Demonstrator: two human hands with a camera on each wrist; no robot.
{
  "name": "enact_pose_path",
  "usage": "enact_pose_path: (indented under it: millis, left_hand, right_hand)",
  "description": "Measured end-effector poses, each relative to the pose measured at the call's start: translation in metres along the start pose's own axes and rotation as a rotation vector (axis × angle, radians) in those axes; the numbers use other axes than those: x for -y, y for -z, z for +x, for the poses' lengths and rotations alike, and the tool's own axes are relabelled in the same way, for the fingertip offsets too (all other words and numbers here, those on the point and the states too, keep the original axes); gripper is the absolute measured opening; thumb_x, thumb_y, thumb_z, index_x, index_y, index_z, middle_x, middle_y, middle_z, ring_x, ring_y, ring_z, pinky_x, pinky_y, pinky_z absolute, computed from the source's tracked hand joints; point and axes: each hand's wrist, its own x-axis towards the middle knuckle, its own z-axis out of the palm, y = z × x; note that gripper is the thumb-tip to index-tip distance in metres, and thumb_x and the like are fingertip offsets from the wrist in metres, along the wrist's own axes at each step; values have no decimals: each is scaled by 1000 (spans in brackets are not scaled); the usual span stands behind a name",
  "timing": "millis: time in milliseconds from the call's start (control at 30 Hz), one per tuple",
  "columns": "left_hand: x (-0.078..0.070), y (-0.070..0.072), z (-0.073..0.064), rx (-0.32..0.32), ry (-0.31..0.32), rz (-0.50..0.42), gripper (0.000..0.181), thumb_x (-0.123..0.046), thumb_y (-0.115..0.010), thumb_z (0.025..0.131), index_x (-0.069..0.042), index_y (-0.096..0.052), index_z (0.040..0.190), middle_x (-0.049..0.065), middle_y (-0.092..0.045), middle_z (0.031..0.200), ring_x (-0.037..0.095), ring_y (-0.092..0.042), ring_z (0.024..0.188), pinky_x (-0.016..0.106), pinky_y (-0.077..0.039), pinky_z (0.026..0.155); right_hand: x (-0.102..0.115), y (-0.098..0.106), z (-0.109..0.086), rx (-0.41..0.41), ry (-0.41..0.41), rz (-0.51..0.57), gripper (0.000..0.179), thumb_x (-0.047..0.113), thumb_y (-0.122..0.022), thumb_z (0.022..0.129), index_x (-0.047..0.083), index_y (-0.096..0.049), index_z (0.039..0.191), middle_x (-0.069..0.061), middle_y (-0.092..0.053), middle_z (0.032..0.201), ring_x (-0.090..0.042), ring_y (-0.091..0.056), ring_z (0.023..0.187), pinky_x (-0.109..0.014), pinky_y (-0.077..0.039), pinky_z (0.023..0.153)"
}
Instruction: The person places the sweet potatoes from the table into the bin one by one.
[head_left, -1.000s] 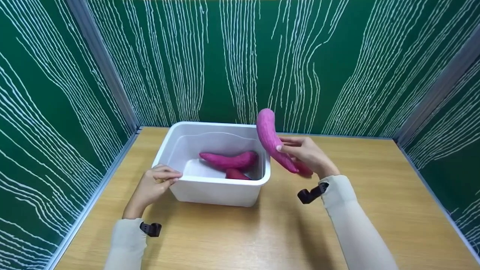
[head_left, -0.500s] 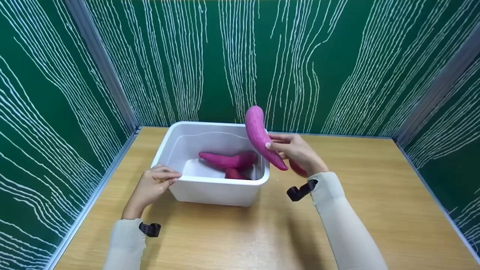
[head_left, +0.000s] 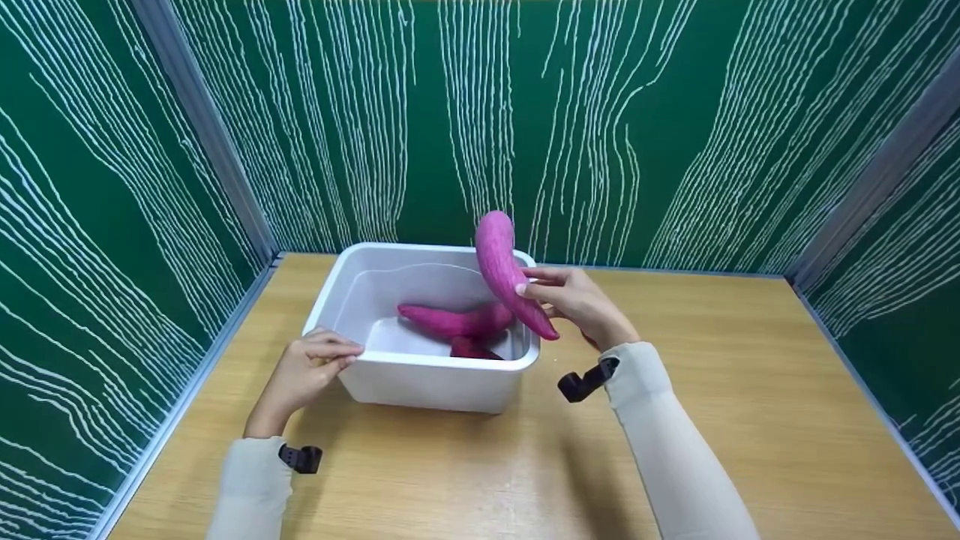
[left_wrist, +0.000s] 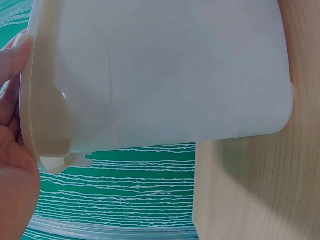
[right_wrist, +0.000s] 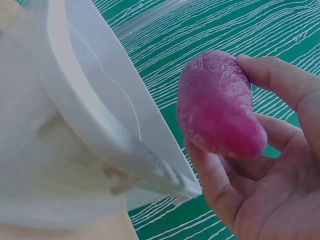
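My right hand (head_left: 589, 304) pinches a long, curved pink sweet potato (head_left: 499, 259) between thumb and fingers. Tilted, thick end up, it hangs over the right rim of a white plastic tub (head_left: 435, 386). In the right wrist view the sweet potato (right_wrist: 217, 105) shows end-on, apart from the tub's rim (right_wrist: 75, 95). My left hand (head_left: 311, 375) grips the tub's front left rim, fingers and thumb at the edge, as the left wrist view confirms. Inside the tub lie another pink sweet potato (head_left: 450, 321) and a darker red piece (head_left: 470, 347), partly hidden by the front wall.
The tub stands on a wooden table (head_left: 750, 390), close to a green back wall (head_left: 450, 112) with wavy white lines. Similar panels flank the table on both sides, framed by grey posts (head_left: 202, 120). Each wrist wears a small black camera (head_left: 589, 380).
My right hand has carried the pink sweet potato leftward, from beside the tub's right rim to over it. The left hand and the tub have stayed in place.
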Motion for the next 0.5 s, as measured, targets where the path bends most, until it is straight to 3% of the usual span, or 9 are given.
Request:
enact_pose_path:
  millis: [200,333,500]
  left_hand:
    - [1,0,0,3,3,4,19,0,-71,82,-12,-78,95,3,-71,98,20,-59,101,44,-44,101]
    - [2,0,0,-15,-32,-4,19,1,-72,81,-13,-79,92,2,-71,94,13,-59,95,29,-46,92]
    - [2,0,0,-26,-56,-2,18,2,-73,80,-11,-79,91,1,-71,91,8,-58,92,20,-45,86]
  right_hand:
    - [2,-8,4,21,6,26,53,31,-72,86,12,-57,133,-10,-65,119,-20,-64,101,-29,-56,80]
    - [3,-12,6,28,19,16,51,29,-71,87,11,-58,132,-10,-65,119,-18,-63,99,-25,-55,73]
    - [4,-17,9,30,9,2,51,29,-70,87,12,-57,134,-10,-65,121,-19,-62,102,-27,-55,76]
